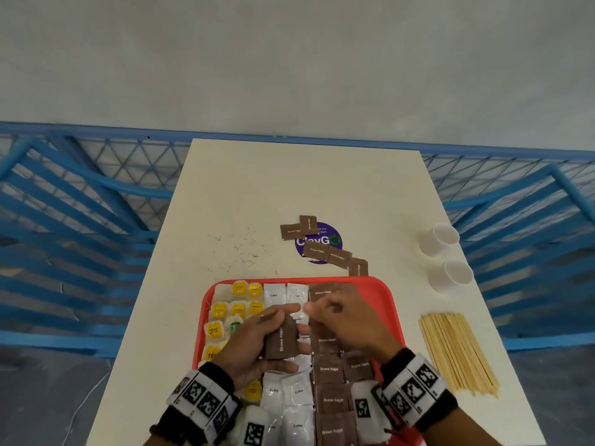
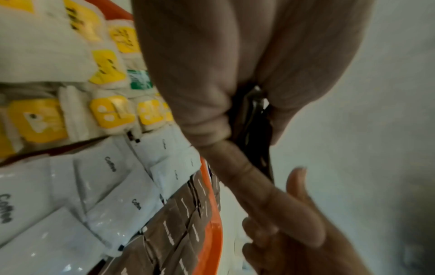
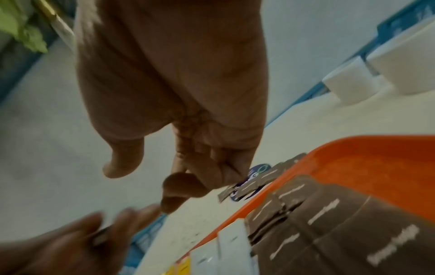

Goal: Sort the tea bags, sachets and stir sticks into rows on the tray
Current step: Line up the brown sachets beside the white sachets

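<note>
Brown sugar sachets (image 1: 280, 341): a small stack held in the left hand above the middle of the tray, label running lengthwise.
Tray (image 1: 380, 286): red, at 6 o'clock on the table (image 1: 257, 194), directly in front of the person.
Rows on tray: tea bags (image 1: 239, 289) with yellow tags at 9 o'clock; white coffee sachets (image 1: 273, 295) down the centre; laid brown sachets (image 1: 329, 370) at 3 o'clock of the coffee row.
Loose sachets (image 1: 326, 252): five brown ones on the table at 12 o'clock of the tray, partly over a purple sticker (image 1: 323, 241).
Stir sticks (image 1: 457, 352): one bundle on the table at 3 o'clock of the tray, not yet on it.
Cups (image 1: 439, 238): two white paper cups at 2 o'clock.
Step in hand (judgement): feeding sachets one at a time from the stack into the brown row.
Method (judgement): peel off only the top sachet, keep the label aligned with its neighbours, set it edge to edge without overlapping the coffee row, and press lightly so the laid pieces do not shift.
Left hand (image 1: 257, 344): fingers curled under the stack, thumb along its near edge, so it grips the sachets.
Right hand (image 1: 338, 317): blurred; fingertips drawn together at the far end of the stack. Whether they pinch a sachet cannot be told.
</note>
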Motion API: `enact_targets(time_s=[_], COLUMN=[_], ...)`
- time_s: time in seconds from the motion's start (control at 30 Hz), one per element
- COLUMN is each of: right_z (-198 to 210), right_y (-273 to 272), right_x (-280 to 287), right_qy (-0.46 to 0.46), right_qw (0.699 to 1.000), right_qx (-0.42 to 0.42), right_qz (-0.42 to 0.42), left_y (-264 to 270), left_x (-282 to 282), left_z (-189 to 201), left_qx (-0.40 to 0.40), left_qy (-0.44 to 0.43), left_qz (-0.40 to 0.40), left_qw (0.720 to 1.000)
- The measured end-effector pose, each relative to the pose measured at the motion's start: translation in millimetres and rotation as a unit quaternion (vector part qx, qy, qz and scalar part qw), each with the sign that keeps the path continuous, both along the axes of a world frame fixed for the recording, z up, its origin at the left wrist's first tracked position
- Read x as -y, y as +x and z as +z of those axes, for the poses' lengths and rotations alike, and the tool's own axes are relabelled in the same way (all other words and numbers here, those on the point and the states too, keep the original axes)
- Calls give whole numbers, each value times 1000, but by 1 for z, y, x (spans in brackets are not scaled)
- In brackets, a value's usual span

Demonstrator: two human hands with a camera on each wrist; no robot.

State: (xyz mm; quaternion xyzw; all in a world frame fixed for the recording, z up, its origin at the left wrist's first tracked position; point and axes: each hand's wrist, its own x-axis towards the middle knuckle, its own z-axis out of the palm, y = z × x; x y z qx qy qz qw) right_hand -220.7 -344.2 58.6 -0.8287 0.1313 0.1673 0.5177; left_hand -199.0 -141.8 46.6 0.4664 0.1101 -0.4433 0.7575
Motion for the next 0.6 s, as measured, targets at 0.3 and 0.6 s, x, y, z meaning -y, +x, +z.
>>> enact_targets(time_s=[0.3, 0.6], right_z=[16, 5], right_y=[-40, -54], right_x=[0, 18], right_qy=[121, 175], right_qw=[985, 959], right_qx=[59, 46], right_qz=[-112, -217], left_y=[-12, -10], left_x=[39, 56], left_z=[14, 12], left_qx=[133, 140], left_qy=[73, 90], left_qz=[-100, -10], left_qw=[983, 986])
